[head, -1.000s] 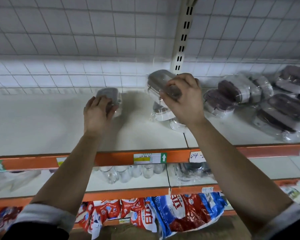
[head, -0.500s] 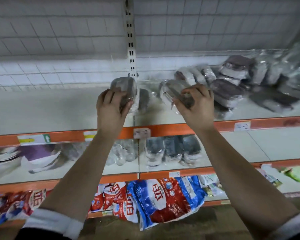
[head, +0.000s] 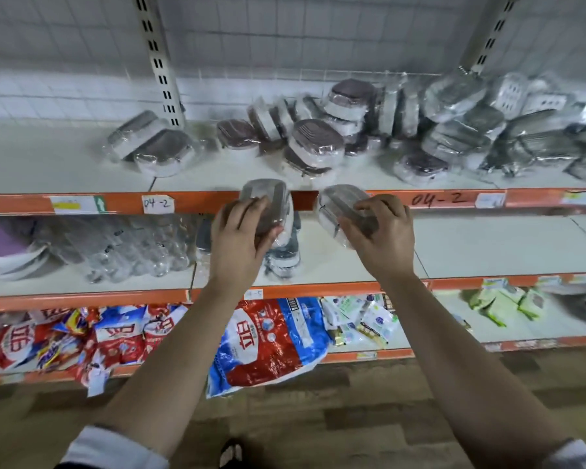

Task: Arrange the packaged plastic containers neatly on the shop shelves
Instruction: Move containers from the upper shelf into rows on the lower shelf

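Two hands are raised in front of the orange shelf edge, each carrying a packet. The left hand has its fingers curled round an oval, dark-lidded plastic container in clear film; the right hand grips a second container just beside it. Both packets are in the air, near the white top shelf, where a loose heap of wrapped containers lies.

A shop: orange-edged shelves on slotted uprights, price labels, wrapped containers piled up, detergent bags below.
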Tool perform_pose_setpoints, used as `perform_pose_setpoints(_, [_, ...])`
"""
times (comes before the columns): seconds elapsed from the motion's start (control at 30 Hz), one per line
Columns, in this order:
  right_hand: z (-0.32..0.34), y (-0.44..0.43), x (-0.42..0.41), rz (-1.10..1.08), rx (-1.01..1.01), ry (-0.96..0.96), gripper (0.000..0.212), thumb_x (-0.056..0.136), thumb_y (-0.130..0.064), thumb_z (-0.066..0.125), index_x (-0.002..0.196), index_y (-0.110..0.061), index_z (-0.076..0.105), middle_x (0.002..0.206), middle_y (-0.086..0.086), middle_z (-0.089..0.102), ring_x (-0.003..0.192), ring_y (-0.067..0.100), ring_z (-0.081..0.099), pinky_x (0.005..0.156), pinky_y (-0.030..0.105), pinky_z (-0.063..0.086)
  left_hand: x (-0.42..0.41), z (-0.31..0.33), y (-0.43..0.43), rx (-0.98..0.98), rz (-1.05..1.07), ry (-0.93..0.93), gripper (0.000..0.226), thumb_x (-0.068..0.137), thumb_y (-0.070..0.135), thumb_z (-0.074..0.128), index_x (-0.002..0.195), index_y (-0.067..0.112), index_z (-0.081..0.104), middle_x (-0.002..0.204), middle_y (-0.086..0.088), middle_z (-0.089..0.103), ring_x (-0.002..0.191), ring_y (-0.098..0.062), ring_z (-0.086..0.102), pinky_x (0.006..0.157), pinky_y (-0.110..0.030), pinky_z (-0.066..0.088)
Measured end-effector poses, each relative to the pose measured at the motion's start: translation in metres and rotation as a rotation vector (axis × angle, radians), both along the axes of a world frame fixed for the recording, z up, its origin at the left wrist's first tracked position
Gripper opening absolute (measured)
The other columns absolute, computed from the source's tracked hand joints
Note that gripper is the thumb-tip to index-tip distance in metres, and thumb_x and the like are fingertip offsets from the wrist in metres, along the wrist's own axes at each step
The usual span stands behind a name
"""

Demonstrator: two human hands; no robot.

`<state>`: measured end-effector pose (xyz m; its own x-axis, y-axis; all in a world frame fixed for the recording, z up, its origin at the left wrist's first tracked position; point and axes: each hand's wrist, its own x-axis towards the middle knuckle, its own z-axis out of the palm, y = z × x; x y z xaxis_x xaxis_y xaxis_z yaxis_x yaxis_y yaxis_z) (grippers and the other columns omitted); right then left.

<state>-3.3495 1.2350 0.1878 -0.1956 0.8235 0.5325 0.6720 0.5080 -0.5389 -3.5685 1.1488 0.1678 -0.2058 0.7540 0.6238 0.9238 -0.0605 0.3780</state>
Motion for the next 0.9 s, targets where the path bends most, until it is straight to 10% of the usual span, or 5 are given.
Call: perform_pose_setpoints(0.9, [-0.184, 0.057, 0.078, -0.157, -0.305, -0.157, 0.037, 0.079, -0.036, 0.064, 0.1, -0.006, 0.07, 0.113, 0.013, 0.063, 0.099, 0.042, 0.055, 0.086, 0.037, 0.038, 0.086, -0.162, 0.066, -0.318, -0.172, -0.047, 0.046, 0.087, 0.04, 0.063, 0.116, 0.005, 0.069, 0.12, -0.01, 0.064, 0.109, -0.036, 0.057, 0.095, -0.047, 0.048])
